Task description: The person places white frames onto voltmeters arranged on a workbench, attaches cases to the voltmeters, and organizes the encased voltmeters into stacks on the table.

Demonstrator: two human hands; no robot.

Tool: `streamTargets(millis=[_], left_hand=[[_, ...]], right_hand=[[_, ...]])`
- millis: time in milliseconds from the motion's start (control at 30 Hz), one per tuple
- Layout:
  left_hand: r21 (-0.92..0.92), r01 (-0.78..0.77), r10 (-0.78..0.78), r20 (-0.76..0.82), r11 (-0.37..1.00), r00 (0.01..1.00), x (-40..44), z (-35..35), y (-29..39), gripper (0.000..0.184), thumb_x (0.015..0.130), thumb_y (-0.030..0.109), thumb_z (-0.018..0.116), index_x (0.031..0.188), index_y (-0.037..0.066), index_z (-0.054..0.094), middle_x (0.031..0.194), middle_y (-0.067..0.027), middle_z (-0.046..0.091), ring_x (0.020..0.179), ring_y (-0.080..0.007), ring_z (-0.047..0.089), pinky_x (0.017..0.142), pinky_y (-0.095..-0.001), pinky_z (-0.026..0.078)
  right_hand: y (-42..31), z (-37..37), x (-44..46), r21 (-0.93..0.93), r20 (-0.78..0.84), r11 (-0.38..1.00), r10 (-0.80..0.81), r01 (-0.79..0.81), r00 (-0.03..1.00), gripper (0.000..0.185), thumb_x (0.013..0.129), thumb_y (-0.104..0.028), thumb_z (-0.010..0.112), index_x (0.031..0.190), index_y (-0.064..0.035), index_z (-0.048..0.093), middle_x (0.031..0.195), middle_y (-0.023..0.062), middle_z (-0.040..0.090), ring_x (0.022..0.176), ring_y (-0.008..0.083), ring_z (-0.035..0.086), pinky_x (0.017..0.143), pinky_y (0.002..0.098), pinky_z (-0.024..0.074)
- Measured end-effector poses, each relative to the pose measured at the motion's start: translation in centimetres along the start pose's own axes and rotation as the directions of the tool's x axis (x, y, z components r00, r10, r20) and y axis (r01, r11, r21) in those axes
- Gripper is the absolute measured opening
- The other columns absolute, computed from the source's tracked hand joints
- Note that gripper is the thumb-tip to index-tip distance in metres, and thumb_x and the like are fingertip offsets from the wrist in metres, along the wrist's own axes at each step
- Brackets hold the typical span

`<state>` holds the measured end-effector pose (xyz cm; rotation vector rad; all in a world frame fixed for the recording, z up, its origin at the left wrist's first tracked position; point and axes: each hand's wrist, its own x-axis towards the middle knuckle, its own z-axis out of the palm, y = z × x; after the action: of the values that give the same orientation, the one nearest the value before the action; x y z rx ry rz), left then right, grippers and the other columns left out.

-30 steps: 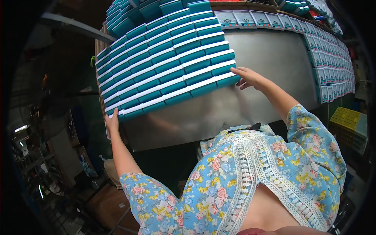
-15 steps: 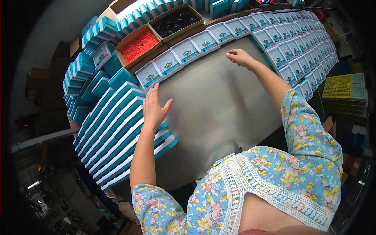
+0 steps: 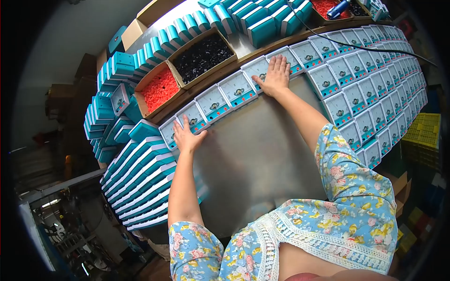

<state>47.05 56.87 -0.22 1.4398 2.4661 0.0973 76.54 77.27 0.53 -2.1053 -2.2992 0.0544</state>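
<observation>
A row of square white-and-teal plastic cases (image 3: 213, 106), each with a small metal piece and red buttons, runs along the back of the metal table (image 3: 243, 164). My left hand (image 3: 188, 139), fingers spread, rests at the row's left end, over the lower edges of the last cases. Farther right, my right hand (image 3: 275, 78) lies flat with fingers apart across two neighbouring cases, partly covering them. Neither hand grasps anything.
More cases (image 3: 337, 106) fill several rows on the right. Stacked teal-and-white cases (image 3: 140, 180) stand at left. Behind the row sit boxes of red parts (image 3: 159, 89) and black parts (image 3: 201, 56). A black cable (image 3: 347, 44) crosses the upper right.
My right hand has come down from above the bare table onto the row of cases, its fingers spreading. My left hand has moved onto the left-end cases. The camera view has shifted.
</observation>
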Motion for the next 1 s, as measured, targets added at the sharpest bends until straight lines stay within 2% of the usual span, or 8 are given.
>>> streamTargets(millis=[267,400,467,600,733,833,933,1000], left_hand=[[-0.081,0.133,-0.126,0.084,0.988,0.988,-15.8,2.4,4.3,0.113,0.064,0.054,0.076,0.153,0.021,0.014,0.15,-0.0359,0.007,0.139,-0.0488,0.014,0.112,-0.0512,0.019],[-0.098,0.046,-0.033,0.126,0.994,0.991,-24.8,4.1,5.9,0.112,0.066,0.05,0.075,0.153,0.016,0.013,0.147,-0.042,0.004,0.136,-0.0532,0.013,0.108,-0.0591,0.018],[-0.117,0.027,-0.008,0.162,0.993,0.987,-28.8,4.6,5.7,0.11,0.068,0.046,0.076,0.153,0.016,0.012,0.147,-0.0414,0.003,0.137,-0.053,0.011,0.11,-0.0569,0.018],[-0.189,-0.072,0.096,0.126,0.979,0.987,-35.7,5.2,1.3,0.102,0.068,0.037,0.076,0.152,0.018,0.02,0.148,-0.0389,0.005,0.135,-0.0523,0.016,0.108,-0.057,0.022],[-0.214,-0.072,0.101,0.13,0.974,0.986,-41.1,5.7,-5.2,0.096,0.066,0.031,0.076,0.149,0.022,0.029,0.152,-0.0329,0.006,0.137,-0.0488,0.018,0.109,-0.0552,0.023],[-0.248,-0.055,0.08,0.093,0.967,0.992,-42.5,5.6,-9.7,0.086,0.067,0.024,0.076,0.144,0.024,0.038,0.154,-0.0259,0.011,0.138,-0.0441,0.02,0.109,-0.0515,0.025],[-0.323,-0.057,0.065,0.013,0.945,0.998,-42.1,6.1,-11.7,0.078,0.068,0.024,0.076,0.139,0.021,0.046,0.152,-0.0237,0.021,0.135,-0.0432,0.027,0.109,-0.0499,0.027],[-0.574,0.024,-0.09,-0.086,0.819,0.992,-41.3,6.1,-13.3,0.089,0.068,0.034,0.079,0.141,0.006,0.037,0.143,-0.0234,0.034,0.129,-0.0429,0.033,0.106,-0.0496,0.031]], right_hand=[[4.0,-0.7,-2.2,-0.017,0.061,0.947,-0.32,0.321,0.945,0.117,0.076,-0.075,0.052,0.147,0.0072,0.01,0.154,0.0273,0.007,0.145,0.0395,0.002,0.117,0.0474,0.0038],[6.1,-1.4,-4.5,-0.03,0.086,0.898,-0.435,0.439,0.896,0.115,0.076,-0.073,0.055,0.147,0.0061,0.012,0.154,0.0269,0.009,0.145,0.0389,0.005,0.117,0.0464,0.0072],[7.1,-1.1,-7.1,-0.034,0.116,0.873,-0.479,0.486,0.87,0.114,0.077,-0.072,0.056,0.147,0.006,0.012,0.154,0.0268,0.01,0.145,0.0386,0.006,0.117,0.0464,0.0086],[8.0,-1.1,-15.7,-0.055,0.134,0.88,-0.461,0.471,0.877,0.11,0.08,-0.066,0.056,0.146,0.0085,0.012,0.153,0.0285,0.011,0.144,0.0393,0.007,0.117,0.0473,0.0096],[7.1,-1.2,-27.3,-0.053,0.226,0.942,-0.311,0.331,0.923,0.103,0.085,-0.058,0.056,0.144,0.0123,0.011,0.151,0.0334,0.007,0.143,0.0446,0.003,0.115,0.0505,0.0079],[6.8,-1.4,-33.3,-0.057,0.267,0.944,-0.298,0.324,0.916,0.1,0.084,-0.057,0.058,0.145,0.0104,0.014,0.15,0.0338,0.011,0.143,0.0451,0.006,0.114,0.0509,0.0104],[7.7,-2.9,-34.4,0.069,0.234,0.956,-0.294,0.286,0.927,0.101,0.081,-0.057,0.062,0.145,0.0079,0.018,0.147,0.0331,0.021,0.141,0.0444,0.015,0.113,0.0503,0.0159],[9.8,-3.6,-31.1,0.286,0.106,0.939,-0.227,0.189,0.968,0.106,0.075,-0.059,0.068,0.144,0.0057,0.022,0.143,0.0317,0.029,0.137,0.0438,0.025,0.111,0.0496,0.0229]])
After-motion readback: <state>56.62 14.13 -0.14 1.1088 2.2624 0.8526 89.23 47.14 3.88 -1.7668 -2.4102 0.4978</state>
